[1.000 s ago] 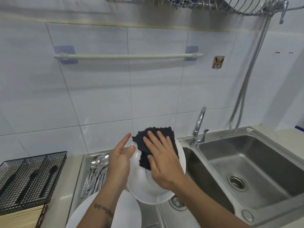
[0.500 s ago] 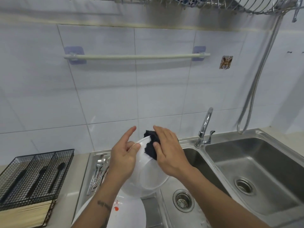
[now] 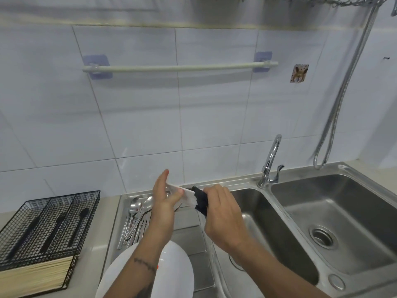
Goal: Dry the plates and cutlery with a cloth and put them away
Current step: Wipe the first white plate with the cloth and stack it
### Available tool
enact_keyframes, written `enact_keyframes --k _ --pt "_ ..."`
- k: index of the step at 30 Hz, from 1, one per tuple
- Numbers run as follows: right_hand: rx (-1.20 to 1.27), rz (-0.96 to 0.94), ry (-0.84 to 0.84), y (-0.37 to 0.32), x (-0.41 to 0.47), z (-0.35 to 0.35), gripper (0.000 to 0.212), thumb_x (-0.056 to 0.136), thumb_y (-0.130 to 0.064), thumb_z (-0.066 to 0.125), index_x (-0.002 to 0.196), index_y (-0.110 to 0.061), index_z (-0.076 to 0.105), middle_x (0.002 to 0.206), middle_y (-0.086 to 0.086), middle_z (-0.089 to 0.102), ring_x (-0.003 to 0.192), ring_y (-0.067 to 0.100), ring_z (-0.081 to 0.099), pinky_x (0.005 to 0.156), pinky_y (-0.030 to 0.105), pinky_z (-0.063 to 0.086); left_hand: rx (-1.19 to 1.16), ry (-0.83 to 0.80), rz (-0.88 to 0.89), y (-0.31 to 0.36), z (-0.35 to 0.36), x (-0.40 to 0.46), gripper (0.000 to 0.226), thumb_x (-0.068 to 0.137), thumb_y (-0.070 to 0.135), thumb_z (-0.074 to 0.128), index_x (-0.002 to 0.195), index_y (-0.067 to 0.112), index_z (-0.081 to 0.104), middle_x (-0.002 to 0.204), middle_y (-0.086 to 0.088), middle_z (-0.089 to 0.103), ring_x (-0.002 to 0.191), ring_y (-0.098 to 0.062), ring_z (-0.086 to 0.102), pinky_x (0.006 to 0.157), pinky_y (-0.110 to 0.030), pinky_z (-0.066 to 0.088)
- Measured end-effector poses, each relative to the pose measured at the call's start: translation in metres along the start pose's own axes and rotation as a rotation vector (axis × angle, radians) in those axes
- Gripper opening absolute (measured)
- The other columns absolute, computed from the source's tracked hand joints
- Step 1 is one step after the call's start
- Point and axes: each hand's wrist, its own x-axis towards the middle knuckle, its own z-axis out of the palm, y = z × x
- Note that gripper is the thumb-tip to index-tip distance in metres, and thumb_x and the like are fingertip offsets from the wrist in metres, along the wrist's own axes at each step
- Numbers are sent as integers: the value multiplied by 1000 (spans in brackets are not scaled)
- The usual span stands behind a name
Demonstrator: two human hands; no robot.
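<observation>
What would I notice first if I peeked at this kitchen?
Two hands in the middle: the left hand holds a white plate edge-on while the right hand rubs its rim with a dark cloth. Shiny spoons lie on the drainboard below, and a steel sink fills the right.

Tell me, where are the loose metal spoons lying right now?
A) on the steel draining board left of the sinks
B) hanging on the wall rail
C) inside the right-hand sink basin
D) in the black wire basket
A: the spoons lie heaped on the draining board, behind the left hand.
</observation>
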Motion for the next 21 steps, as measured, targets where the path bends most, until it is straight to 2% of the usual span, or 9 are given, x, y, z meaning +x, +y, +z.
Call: enact_keyframes --k 2,5,6,9,11,14,18,20,21 --pt "5 -39 -29 -2 -5 2 12 85 -10 61 94 -16 55 85 -5 50 74 15 41 66 27 34 -303 90 -200 4 9 2 59 96 20 58 148 40 39 153 4 35 136 -19 39 109 -53 41" --pt "38 -70 -198 -3 -18 5 23 82 -7 59 101 -19 56 91 -6 52 78 14 43 70 24 36 -366 296 -261 9 14 8 69 92 -9 44 149 31 41 146 4 41 109 -19 57 84 -39 52" --pt "56 -79 -267 -2 -22 5 29 80 -7 59 105 -22 55 95 -8 52 81 12 44 73 22 36 -376 344 -254 8 12 11 70 91 -12 37 146 30 44 144 5 45 107 -20 60 82 -38 53" --pt "154 -95 -421 2 -28 -4 31 87 -15 58 114 -29 53 105 -14 54 93 8 47 83 19 37 -426 386 -230 6 1 15 72 88 -16 32 142 29 49 143 1 52 119 -29 58 96 -48 53" --pt "268 13 -466 6 -27 -15 33 90 -14 50 118 -31 57 109 -16 58 100 8 49 85 19 38 -398 381 -213 8 -7 12 67 91 -15 37 140 27 52 139 1 55 118 -29 59 89 -44 55" --pt "255 207 -473 17 -23 -19 35 93 -13 48 119 -31 62 110 -18 63 104 7 54 84 12 37 -387 353 -183 10 -13 3 53 96 -6 48 130 32 61 130 1 59 111 -29 63 73 -37 55" --pt "249 408 -390 9 -16 -6 32 93 -13 48 119 -27 63 109 -5 67 103 18 58 89 27 45 -379 322 -199 8 -4 -8 41 99 3 53 117 36 68 124 -3 65 106 -29 66 85 -47 58" --pt "326 386 -432 0 -17 -2 39 94 -20 48 131 -29 56 127 -7 61 120 16 52 103 29 39 -369 305 -178 11 3 -13 39 99 4 54 112 36 70 121 -6 68 105 -28 67 92 -50 56" --pt "382 344 -510 -6 -18 -3 44 96 -24 48 139 -30 49 141 -9 51 133 14 42 111 28 30 -365 302 -161 14 4 -15 38 98 4 55 108 37 72 121 -6 69 107 -28 67 97 -52 54"
